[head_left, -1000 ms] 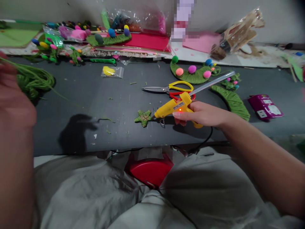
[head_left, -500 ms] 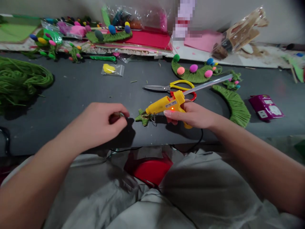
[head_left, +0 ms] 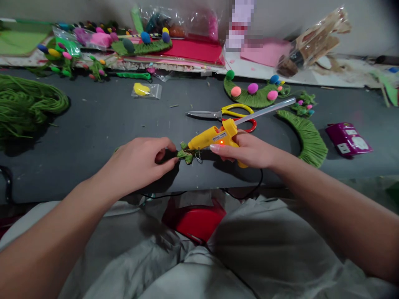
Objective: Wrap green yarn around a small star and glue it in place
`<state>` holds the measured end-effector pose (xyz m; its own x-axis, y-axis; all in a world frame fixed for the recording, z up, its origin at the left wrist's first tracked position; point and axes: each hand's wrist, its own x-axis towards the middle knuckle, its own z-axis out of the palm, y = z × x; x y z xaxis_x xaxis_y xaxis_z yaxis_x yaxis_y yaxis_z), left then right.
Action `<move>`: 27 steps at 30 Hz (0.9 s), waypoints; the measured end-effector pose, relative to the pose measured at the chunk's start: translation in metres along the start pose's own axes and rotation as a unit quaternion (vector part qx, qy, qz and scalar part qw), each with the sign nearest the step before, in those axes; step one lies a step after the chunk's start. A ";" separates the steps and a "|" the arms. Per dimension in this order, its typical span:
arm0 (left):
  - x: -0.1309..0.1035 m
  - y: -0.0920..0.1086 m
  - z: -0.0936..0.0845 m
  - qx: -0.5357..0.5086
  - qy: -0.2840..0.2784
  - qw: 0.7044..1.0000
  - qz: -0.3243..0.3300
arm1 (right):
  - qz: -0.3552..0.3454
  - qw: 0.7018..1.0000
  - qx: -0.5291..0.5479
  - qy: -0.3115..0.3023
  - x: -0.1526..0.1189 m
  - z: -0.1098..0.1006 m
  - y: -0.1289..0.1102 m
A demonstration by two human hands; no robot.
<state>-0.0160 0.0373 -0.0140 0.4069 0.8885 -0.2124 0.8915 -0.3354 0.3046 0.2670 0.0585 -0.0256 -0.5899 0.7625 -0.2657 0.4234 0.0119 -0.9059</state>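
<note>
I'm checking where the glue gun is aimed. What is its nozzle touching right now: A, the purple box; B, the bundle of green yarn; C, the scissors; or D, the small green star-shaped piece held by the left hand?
D: the right hand holds the yellow glue gun with its nozzle on the small green star-shaped piece, which the left hand pinches.

Dark grey table [head_left: 93, 124], pale wall [head_left: 368, 25] behind it, dim indoor light, soft shadows

One glue gun [head_left: 215, 138], one pair of scissors [head_left: 222, 114], one twine star [head_left: 186, 153] — two hands at work.
</note>
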 end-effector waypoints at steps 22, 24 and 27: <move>-0.002 0.000 0.001 0.022 -0.018 0.999 -0.020 | -0.001 1.000 -0.012 -0.007 0.001 0.000 -0.001; 0.000 0.003 0.002 0.022 -0.021 0.999 -0.020 | -0.006 1.000 -0.017 -0.004 0.001 0.001 -0.001; 0.001 0.003 0.004 0.022 -0.020 0.999 -0.019 | -0.014 0.999 -0.030 0.002 0.001 0.001 -0.001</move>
<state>-0.0120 0.0362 -0.0171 0.3792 0.8881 -0.2597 0.9140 -0.3157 0.2550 0.2654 0.0584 -0.0257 -0.5996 0.7638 -0.2388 0.4472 0.0723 -0.8915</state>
